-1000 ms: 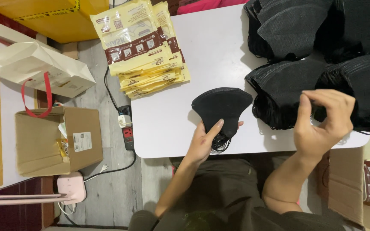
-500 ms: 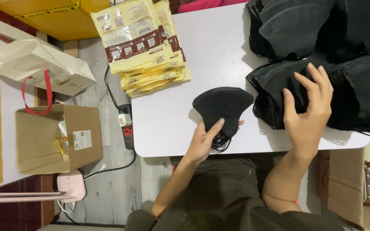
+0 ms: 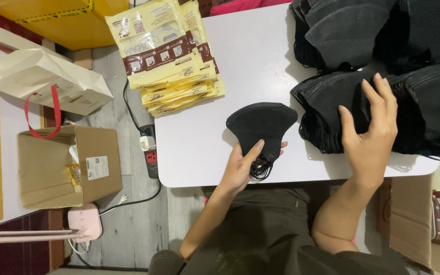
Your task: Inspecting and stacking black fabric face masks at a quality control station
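Mask (image 3: 260,125) lies flat, narrow end toward left hand (image 3: 240,170).

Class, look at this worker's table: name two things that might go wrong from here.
1. The left hand holds the small stack of black masks close to the white table's near edge; some might slip off.
2. The right hand presses on a tall pile of black masks; pulling some out might topple it.
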